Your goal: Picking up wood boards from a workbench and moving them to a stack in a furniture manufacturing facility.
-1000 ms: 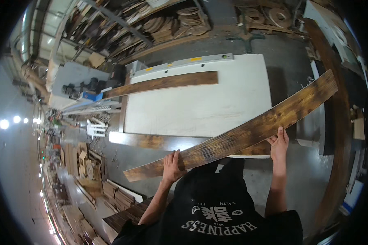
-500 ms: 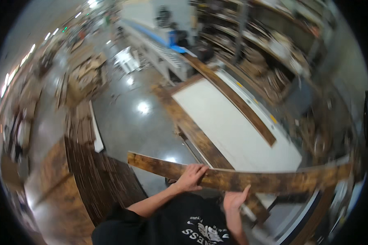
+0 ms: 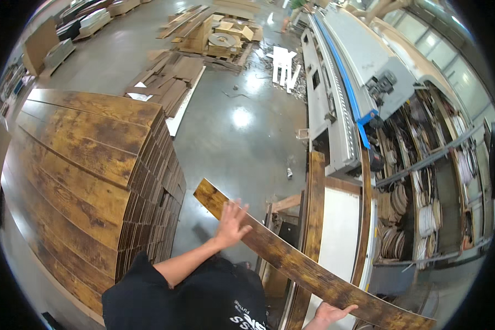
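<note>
A long, brown wood-grain plank [image 3: 291, 257] slants across in front of me, from the middle down to the lower right. My left hand [image 3: 231, 226] lies over its left part, fingers spread and stretched out across the face. Under its right part is my right hand [image 3: 330, 313], palm turned up and thumb along the near edge; its fingers are hidden beneath the wood. Below the plank runs a bench with a white panel [image 3: 338, 225], flanked by a brown board [image 3: 314, 203] on the left and a narrower strip [image 3: 364, 220] on the right.
At left stands a tall stack of matching planks [image 3: 82, 165]. Beyond it lie brown offcuts [image 3: 170, 82] and a pallet with cartons [image 3: 220, 38]. A long grey machine [image 3: 335, 93] with a blue rail extends ahead. Shelves with coiled edging rolls [image 3: 393, 220] line the right side.
The view has swung right, bringing the stack fully in. The plank now slants down to the right instead of lying nearly level. My left hand's fingers have spread; my right hand is further right along it.
</note>
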Demonstrator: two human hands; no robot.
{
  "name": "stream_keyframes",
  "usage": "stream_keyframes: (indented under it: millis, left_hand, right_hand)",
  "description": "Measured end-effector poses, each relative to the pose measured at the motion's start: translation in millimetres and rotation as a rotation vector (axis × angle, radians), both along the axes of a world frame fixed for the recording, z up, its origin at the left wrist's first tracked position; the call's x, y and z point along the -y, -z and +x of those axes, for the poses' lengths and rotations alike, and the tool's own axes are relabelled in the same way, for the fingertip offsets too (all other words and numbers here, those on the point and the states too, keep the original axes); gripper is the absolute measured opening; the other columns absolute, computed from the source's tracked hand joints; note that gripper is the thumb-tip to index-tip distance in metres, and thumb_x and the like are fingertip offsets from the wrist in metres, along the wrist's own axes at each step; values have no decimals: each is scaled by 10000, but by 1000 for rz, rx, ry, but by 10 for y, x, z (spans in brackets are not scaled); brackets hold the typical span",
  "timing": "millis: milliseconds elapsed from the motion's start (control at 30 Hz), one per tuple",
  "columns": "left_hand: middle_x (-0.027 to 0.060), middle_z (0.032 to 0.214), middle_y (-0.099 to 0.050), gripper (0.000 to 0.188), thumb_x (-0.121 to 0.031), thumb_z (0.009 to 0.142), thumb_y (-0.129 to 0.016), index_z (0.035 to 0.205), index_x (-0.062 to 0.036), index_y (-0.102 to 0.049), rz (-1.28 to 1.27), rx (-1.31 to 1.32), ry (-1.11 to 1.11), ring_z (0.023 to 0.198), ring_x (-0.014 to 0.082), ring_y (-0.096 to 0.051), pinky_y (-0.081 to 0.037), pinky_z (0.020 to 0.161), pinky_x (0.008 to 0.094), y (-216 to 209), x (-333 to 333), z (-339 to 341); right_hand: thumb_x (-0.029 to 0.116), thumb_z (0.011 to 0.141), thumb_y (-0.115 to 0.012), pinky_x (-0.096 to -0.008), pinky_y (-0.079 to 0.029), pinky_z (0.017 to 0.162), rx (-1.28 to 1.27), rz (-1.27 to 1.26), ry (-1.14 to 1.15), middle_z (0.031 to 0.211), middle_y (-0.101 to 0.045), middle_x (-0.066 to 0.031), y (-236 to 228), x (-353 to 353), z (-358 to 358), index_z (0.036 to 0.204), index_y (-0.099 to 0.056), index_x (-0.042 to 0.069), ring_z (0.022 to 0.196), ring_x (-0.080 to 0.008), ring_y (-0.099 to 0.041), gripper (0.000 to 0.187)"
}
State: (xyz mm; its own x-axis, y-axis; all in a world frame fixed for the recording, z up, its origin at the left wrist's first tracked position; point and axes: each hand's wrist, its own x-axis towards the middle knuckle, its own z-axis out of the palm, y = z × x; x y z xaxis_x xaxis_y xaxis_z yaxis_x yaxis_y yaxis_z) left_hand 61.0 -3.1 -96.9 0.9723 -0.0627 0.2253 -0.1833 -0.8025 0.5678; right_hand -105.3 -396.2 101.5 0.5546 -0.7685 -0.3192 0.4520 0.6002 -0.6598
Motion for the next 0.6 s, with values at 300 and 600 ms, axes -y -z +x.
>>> stream_keyframes:
  millis: [300, 600]
  left_hand:
    - [264, 1720, -125, 1161, -670, 898, -691, 1624, 76, -176, -314, -385, -395, 1600, 395, -135, -183, 1299, 466, 637, -1053, 1290]
    - [140, 1195, -716, 718, -394, 783, -935, 1267, 26, -610, -1087, -684, -539, 1138, 245, -673, -523, 1030, 387, 1365, -1772, 2427]
  right_hand:
    - [663, 962, -604, -559, -370, 1197, -99, -146, -68, 1480, -576, -172, -233, 75, 1750, 1469, -539, 61, 1365, -371, -518, 790]
    - [592, 1013, -595, -480, -353, 1212, -107, -140, -223, 1561, -500, -104, -133, 157, 4797, 1531, -478, 68, 1408, -308, -476, 747]
